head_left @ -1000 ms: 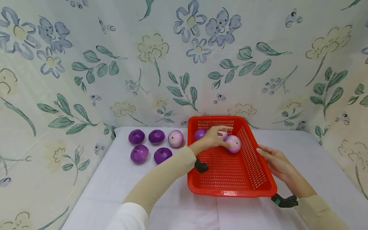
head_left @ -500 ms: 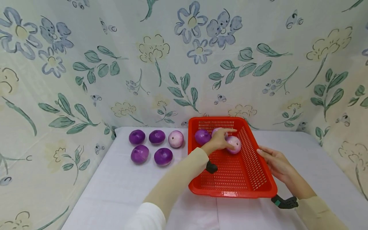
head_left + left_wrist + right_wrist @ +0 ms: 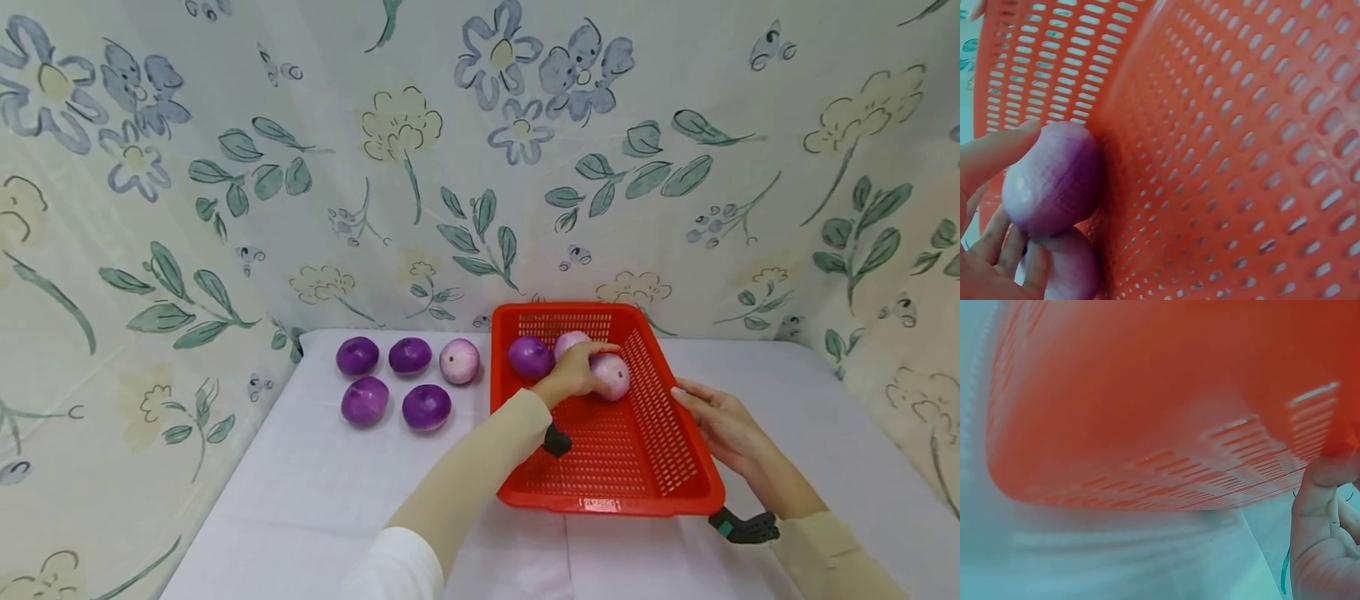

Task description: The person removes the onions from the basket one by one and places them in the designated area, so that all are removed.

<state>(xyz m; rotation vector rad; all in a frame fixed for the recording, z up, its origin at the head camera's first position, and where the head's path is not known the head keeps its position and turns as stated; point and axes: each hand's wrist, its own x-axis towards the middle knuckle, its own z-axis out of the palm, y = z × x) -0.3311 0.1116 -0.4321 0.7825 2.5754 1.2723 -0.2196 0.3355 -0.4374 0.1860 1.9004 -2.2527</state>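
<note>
A red plastic basket with slotted walls stands tilted on the white-covered table. My left hand reaches inside, thumb and fingers round a pale purple onion near the right wall. In the left wrist view the thumb lies on this onion, and fingers pass between it and a second pale onion. That second onion sits behind the hand, with a darker purple onion to its left. My right hand grips the basket's right rim; its thumb shows against the wall in the right wrist view.
Left of the basket, several onions lie in two rows on the table: a pale one and dark purple ones such as the front onion. A floral curtain hangs behind and at the sides.
My left hand has moved slightly right and settled lower round the pale onion, uncovering more of the darker onion. The right hand and basket have barely moved.
</note>
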